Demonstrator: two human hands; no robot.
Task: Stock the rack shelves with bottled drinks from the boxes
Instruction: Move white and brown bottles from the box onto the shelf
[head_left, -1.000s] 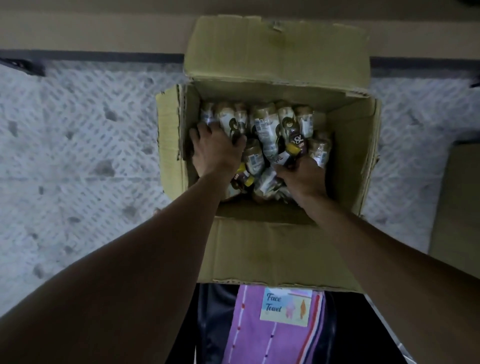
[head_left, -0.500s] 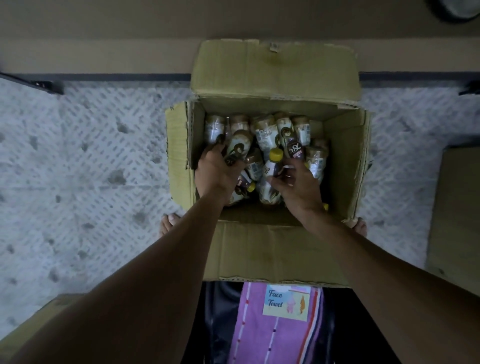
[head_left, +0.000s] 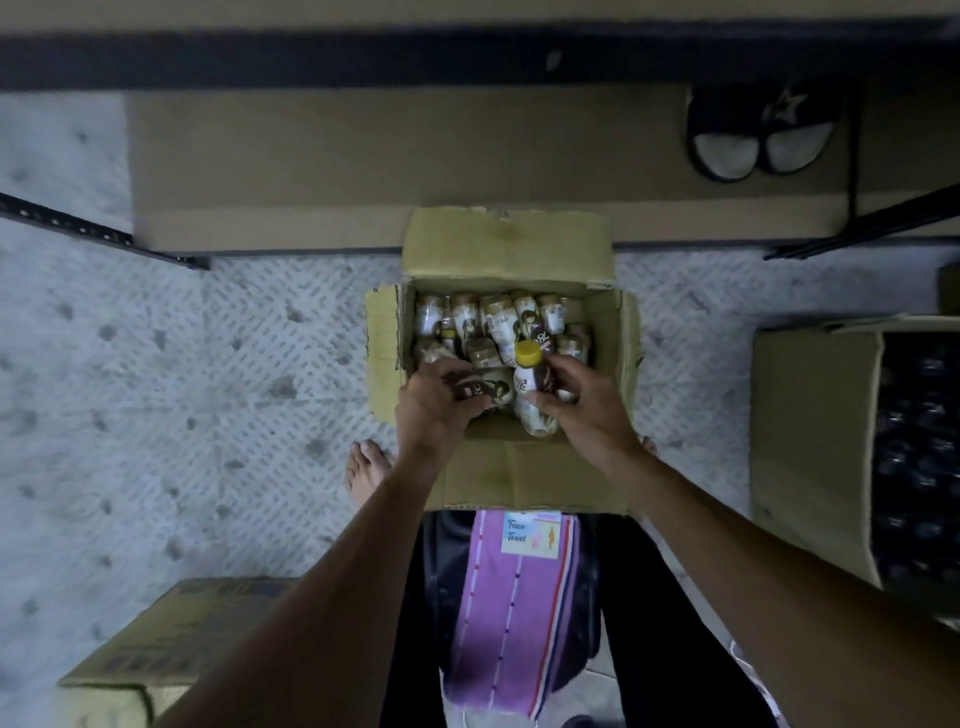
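Head camera: a person leans over an open cardboard box (head_left: 387, 358) of small bottled drinks (head_left: 496, 319) standing on the floor (head_left: 208, 389), in front of a cardboard-lined rack shelf (head_left: 363, 171). The left hand (head_left: 439, 410) has its grip curled round a dark-labelled bottle (head_left: 480, 391) lying sideways. The right hand (head_left: 589, 402) pinches the body of a yellow-capped bottle (head_left: 523, 382), held roughly upright. Both bottles are at the box's near side, over the pile. They look light and stiff, with smooth and probably slick sleeves; taking hold round the body below the cap seems safest.
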